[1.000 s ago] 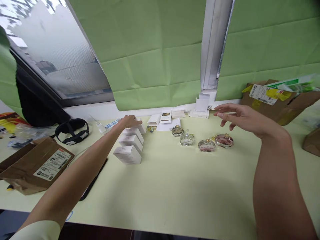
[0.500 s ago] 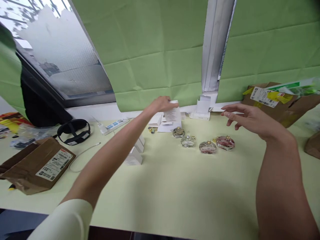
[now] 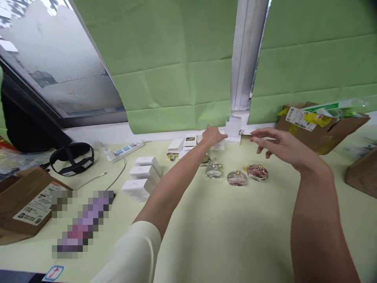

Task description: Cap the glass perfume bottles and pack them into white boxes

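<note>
My left hand (image 3: 213, 135) reaches to the far edge of the pale yellow table (image 3: 206, 228), fingers closed on a small white box (image 3: 219, 146) that rests there beside an upright white carton (image 3: 233, 127). My right hand (image 3: 273, 145) hovers open, fingers spread, above several round glass perfume bottles: a clear one (image 3: 214, 171) and two pinkish ones (image 3: 237, 178) (image 3: 257, 173). Another bottle (image 3: 205, 160) is partly hidden by my left forearm. Three white boxes (image 3: 141, 173) stand in a row left of my arm.
More small white boxes (image 3: 183, 144) lie along the back edge. At the left are a power strip (image 3: 123, 151), a thin cable (image 3: 113, 181), a black strap (image 3: 72, 158) and a labelled cardboard box (image 3: 26, 200). Cardboard parcels (image 3: 318, 125) (image 3: 362, 177) sit at the right.
My left hand left the row of white boxes, picked up a small white box and carried it right to the table's back edge. My right hand stayed hovering over the bottles.
</note>
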